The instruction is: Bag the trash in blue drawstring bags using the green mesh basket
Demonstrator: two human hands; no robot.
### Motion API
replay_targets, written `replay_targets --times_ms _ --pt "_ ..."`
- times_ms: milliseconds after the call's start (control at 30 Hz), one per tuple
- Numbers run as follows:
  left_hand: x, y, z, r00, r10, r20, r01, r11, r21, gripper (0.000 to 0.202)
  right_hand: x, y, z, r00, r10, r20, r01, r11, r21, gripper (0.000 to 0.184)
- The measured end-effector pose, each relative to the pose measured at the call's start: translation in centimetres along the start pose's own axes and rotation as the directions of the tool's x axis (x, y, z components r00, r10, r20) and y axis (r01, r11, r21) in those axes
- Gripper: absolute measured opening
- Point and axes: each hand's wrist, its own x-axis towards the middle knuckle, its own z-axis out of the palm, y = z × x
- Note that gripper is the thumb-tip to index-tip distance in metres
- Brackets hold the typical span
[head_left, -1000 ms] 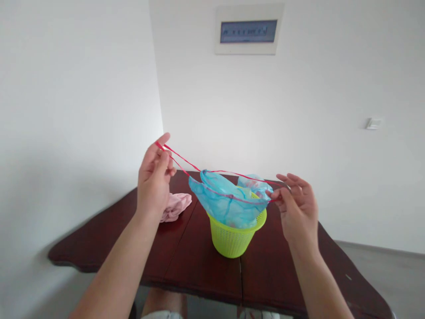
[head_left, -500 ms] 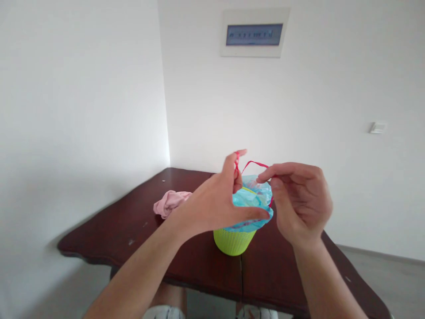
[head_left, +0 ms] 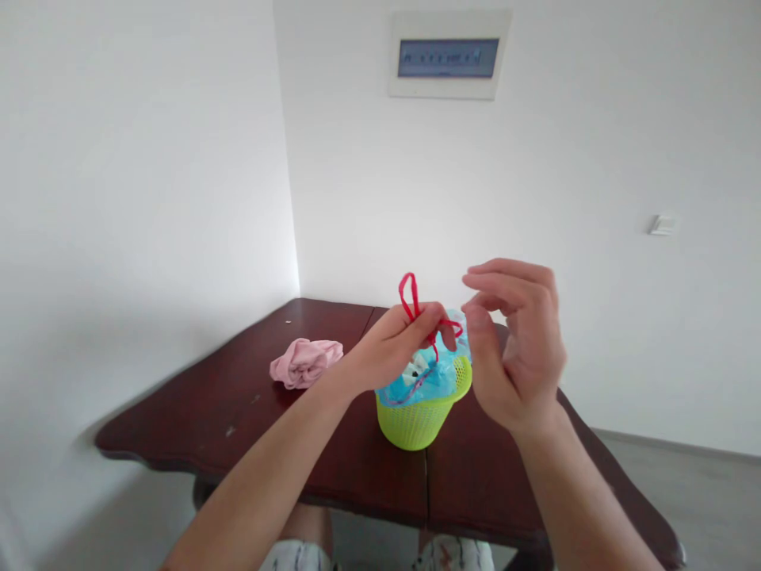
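Note:
My left hand is closed on a red drawstring, whose loops stick out above and to the right of the fingers. The string runs down to a blue plastic bag, gathered inside a lime-green mesh basket on the table. Some whitish contents show in the bag's mouth, too small to name. My right hand hovers just right of the bag, its fingers apart and nothing in them.
A crumpled pink cloth lies left of the basket on the dark wooden table. White walls stand behind and to the left, with a breaker panel and a light switch. My knees are under the table's front edge.
My left hand has gone from spread, with the string looped on a finger, to closed around the string. The bag has come off the basket's rim and drawn together. My right hand has opened.

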Motion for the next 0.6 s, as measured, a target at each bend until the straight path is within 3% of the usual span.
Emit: replay_targets --times_ms 67,167,233,367,533,600 --pt "0.0 0.1 -0.3 0.999 -0.022 0.04 0.025 0.995 -0.093 0.074 -1.2 1.4 0.1 0.989 0.15 0.016 -0.15 0.988 -0.031 0.027" --pt "0.4 -0.2 -0.7 0.995 -0.066 0.072 0.078 0.98 -0.183 0.074 -2.4 2.6 0.3 0.921 0.299 0.248 -0.302 0.953 -0.028 0.017" --pt "0.7 -0.6 -0.8 0.997 -0.06 0.055 0.071 0.974 -0.213 0.071 -2.9 2.9 0.5 0.878 0.36 0.316 -0.359 0.931 -0.066 0.027" --pt "0.7 -1.8 -1.1 1.0 -0.023 -0.015 0.019 0.969 -0.246 0.062 -3.3 2.9 0.6 0.865 0.456 0.209 -0.449 0.89 -0.08 0.048" --pt "0.4 -2.6 -1.5 0.992 -0.124 -0.026 0.106 0.928 -0.358 0.063 -4.1 1.7 0.4 0.792 0.604 0.082 -0.604 0.759 0.242 0.055" --pt "0.5 -2.8 -1.6 0.988 -0.153 -0.03 0.13 0.911 -0.391 0.063 -4.8 0.7 0.5 0.823 0.562 0.086 -0.563 0.786 0.255 0.05"
